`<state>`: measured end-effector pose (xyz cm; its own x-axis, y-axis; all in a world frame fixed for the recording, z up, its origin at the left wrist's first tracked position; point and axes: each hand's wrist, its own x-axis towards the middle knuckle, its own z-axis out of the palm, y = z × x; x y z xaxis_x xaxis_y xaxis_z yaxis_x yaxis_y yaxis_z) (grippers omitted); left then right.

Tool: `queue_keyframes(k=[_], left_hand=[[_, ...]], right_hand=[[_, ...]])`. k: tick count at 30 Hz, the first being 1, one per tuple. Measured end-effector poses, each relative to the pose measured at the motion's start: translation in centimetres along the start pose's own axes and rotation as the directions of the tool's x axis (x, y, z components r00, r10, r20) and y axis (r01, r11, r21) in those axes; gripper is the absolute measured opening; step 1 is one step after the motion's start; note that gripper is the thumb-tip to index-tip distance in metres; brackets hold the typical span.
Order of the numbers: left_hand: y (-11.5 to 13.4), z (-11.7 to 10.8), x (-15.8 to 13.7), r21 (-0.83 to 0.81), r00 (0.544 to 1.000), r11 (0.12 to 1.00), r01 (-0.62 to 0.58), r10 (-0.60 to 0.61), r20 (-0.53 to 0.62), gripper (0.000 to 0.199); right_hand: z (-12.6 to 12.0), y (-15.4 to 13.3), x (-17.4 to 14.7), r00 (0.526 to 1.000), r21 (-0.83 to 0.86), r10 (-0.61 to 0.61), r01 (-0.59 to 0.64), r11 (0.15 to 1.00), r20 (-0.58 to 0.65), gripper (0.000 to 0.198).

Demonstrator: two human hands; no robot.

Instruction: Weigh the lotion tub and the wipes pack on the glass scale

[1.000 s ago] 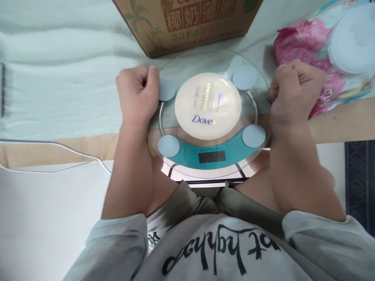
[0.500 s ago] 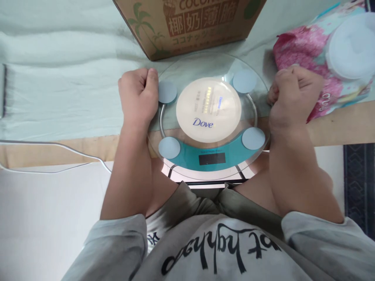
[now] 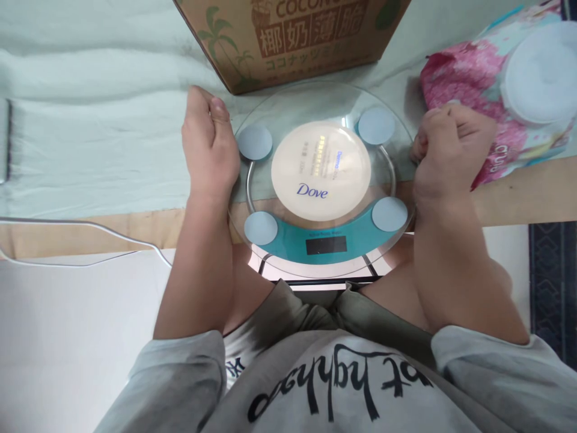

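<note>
The round clear glass scale (image 3: pixel 315 96) is shining (so smooth), sitting by the brown cardboard box (image 3: pixel 288 36) on soft, matt pale green cloth (image 3: pixel 90 120).

"Dove" on jar lid (image 3: pixel 321 170); "COCO" on carton (image 3: pixel 288 36)

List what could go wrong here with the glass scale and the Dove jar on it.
The glass scale overhangs the table edge toward the person; it may tip off if pressed at the near rim. The Dove jar sits loose on smooth glass and might slide if the left hand or right hand jolts the rim.
</note>
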<state>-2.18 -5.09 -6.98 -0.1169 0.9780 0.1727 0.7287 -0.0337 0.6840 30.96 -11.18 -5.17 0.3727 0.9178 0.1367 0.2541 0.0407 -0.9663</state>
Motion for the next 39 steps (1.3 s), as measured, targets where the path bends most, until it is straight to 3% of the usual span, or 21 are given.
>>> queue_keyframes(k=[3,7,9,12,16,19,20,22,24,26,28,30,32,35,37,39], left_hand=[[0.5,0.0,-0.2,-0.005,0.999,1.0,-0.003,0.003,-0.038,0.1],[1.2,-0.6,-0.6,0.049,0.999,0.999,-0.013,0.011,0.048,0.088],[1.5,-1.1,-0.6,0.083,0.999,0.996,-0.033,0.03,0.038,0.083],[1.9,-1.9,-0.1,0.0,0.98,0.982,-0.19,0.19,-0.062,0.072],[2.7,-4.0,1.1,-0.175,0.879,0.862,-0.475,0.474,-0.052,0.058],[4.3,-5.6,0.7,-0.31,0.745,0.727,-0.612,0.662,0.082,0.048],[5.2,-5.9,0.1,-0.346,0.717,0.716,-0.607,0.681,0.151,0.059],[7.2,-6.2,-1.3,-0.376,0.709,0.765,-0.523,0.636,0.306,0.089],[9.1,-6.1,-2.8,-0.384,0.693,0.81,-0.443,0.581,0.427,0.102],[10.3,-5.8,-3.7,-0.398,0.638,0.8,-0.45,0.599,0.484,0.101],[10.7,-5.4,-4.0,-0.408,0.588,0.75,-0.521,0.661,0.465,0.094],[10.7,-5.2,-4.1,-0.388,0.576,0.721,-0.574,0.693,0.435,0.092],[10.6,-5.0,-3.9,-0.31,0.625,0.761,-0.57,0.647,0.437,0.096],[10.1,-5.1,-3.3,-0.089,0.797,0.909,-0.406,0.4,0.453,0.104],[9.1,-5.6,-2.4,0.004,0.883,0.957,-0.289,0.265,0.389,0.107],[7.6,-6.4,-1.3,0.034,0.933,0.976,-0.215,0.195,0.303,0.11]], right_hand=[[0.0,0.0,0.0,1.0,0.005,-0.008,0.008,1.0,-0.013,0.039],[0.2,0.1,0.2,0.999,0.029,-0.027,0.028,0.999,-0.03,0.038],[0.2,0.3,0.3,0.999,0.036,-0.034,0.036,0.999,-0.031,0.037],[0.2,0.7,0.4,0.998,0.037,-0.052,0.053,0.998,-0.032,0.037],[0.1,1.1,0.4,0.998,0.008,-0.05,0.05,0.999,-0.038,0.038],[0.1,1.2,0.5,0.999,-0.029,-0.023,0.022,0.999,-0.04,0.039],[0.1,1.2,0.5,0.999,-0.035,-0.014,0.012,0.999,-0.038,0.039],[0.1,1.3,0.7,0.999,-0.034,-0.005,0.004,0.999,-0.033,0.038],[0.1,1.4,0.8,0.999,-0.024,-0.007,0.006,1.0,-0.031,0.037],[0.1,1.5,0.8,0.999,-0.022,-0.013,0.013,1.0,-0.032,0.037],[0.0,1.4,0.7,0.999,-0.034,-0.018,0.017,0.999,-0.031,0.038],[0.0,1.2,0.6,1.0,-0.056,-0.011,0.01,0.998,-0.017,0.04],[-0.1,0.8,0.5,1.0,-0.083,0.006,-0.006,0.997,0.006,0.042],[-0.2,0.3,0.3,0.999,-0.122,0.033,-0.03,0.992,0.029,0.042],[-0.2,0.0,0.3,0.998,-0.143,0.046,-0.041,0.989,0.033,0.042],[-0.3,-0.2,0.2,0.997,-0.158,0.065,-0.058,0.986,0.041,0.042]])
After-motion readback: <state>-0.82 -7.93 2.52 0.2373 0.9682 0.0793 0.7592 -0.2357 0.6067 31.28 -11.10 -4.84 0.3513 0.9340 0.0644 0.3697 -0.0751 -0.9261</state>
